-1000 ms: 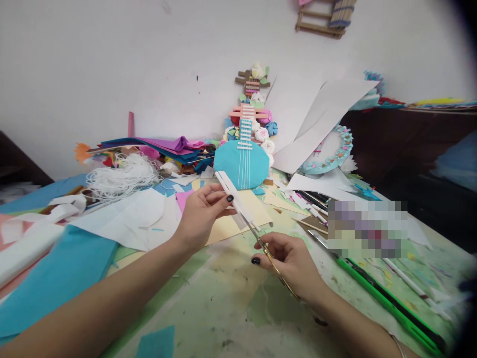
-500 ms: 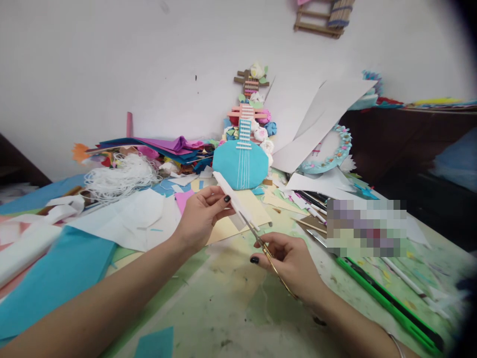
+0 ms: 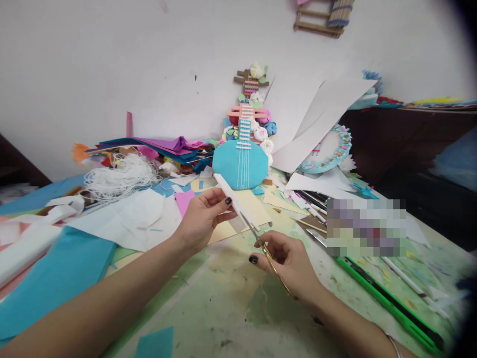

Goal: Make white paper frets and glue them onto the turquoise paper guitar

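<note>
Between thumb and fingers, my left hand (image 3: 201, 216) pinches a narrow folded strip of white paper (image 3: 226, 191), tilted down toward the right. My right hand (image 3: 288, 261) grips gold-handled scissors (image 3: 267, 253), their blades around the lower end of the strip. Behind the strip stands a blue paper lute-shaped craft (image 3: 240, 161) with white strings and frets, leaning among paper flowers (image 3: 261, 133). A cream sheet of paper (image 3: 257, 209) lies on the table beneath the strip.
A green utility knife (image 3: 387, 303) lies at right with its blade out. At left are white string (image 3: 121, 176), white paper (image 3: 122, 223) and a blue sheet (image 3: 63, 283). A small blue scrap (image 3: 154, 343) rests near the front edge. Pens (image 3: 313, 201) lie to the right.
The white strip and my left hand have shifted very slightly right and down. The scissor blades look a little more open on the strip.
</note>
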`<state>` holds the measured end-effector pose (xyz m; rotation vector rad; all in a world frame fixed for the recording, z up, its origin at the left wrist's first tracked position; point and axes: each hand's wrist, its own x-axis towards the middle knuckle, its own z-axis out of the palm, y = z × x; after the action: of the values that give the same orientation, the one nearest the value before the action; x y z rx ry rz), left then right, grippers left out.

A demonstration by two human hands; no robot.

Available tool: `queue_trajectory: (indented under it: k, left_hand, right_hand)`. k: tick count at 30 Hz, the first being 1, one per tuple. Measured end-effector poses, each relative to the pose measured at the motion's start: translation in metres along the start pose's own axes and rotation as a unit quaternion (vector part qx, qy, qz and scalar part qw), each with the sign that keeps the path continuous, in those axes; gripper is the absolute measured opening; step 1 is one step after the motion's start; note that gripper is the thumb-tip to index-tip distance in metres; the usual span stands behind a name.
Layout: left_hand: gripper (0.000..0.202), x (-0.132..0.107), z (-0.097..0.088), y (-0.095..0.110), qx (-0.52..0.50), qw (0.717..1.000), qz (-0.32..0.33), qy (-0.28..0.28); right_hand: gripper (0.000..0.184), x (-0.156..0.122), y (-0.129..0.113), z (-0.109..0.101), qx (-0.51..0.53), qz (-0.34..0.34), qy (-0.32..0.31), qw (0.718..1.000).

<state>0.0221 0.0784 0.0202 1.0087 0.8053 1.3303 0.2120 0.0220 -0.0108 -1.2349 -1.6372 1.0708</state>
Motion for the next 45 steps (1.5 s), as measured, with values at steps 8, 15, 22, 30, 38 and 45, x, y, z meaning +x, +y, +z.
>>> queue_trajectory:
  k: [8,15,22,30,38,45]
  left_hand:
    - [0.017,0.000,0.000,-0.002,-0.006,1.000,-0.005,-0.009]
    - [0.021,0.000,0.000,-0.004,0.006,0.999,0.003,-0.033]
    - [0.022,0.000,0.000,-0.010,0.004,1.000,-0.008,-0.020]
    - [0.027,-0.002,0.001,-0.012,0.010,0.999,-0.023,-0.026]
    - [0.031,-0.004,0.004,-0.011,0.022,0.999,-0.024,-0.015]
    - [0.029,-0.004,0.005,-0.016,0.023,0.999,-0.024,-0.017]
  right_hand:
    - [0.032,0.000,0.004,0.001,-0.023,0.005,0.007,1.000]
    - [0.035,-0.001,0.000,0.001,-0.055,-0.009,0.027,0.998]
    - [0.039,-0.001,0.003,0.001,-0.078,-0.019,0.038,0.996]
    - [0.039,0.001,0.004,0.002,-0.089,-0.033,0.052,0.994]
    - [0.041,0.001,0.007,0.000,-0.116,-0.044,0.051,0.991]
    - [0.039,-0.001,0.006,0.002,-0.126,-0.044,0.057,0.989]
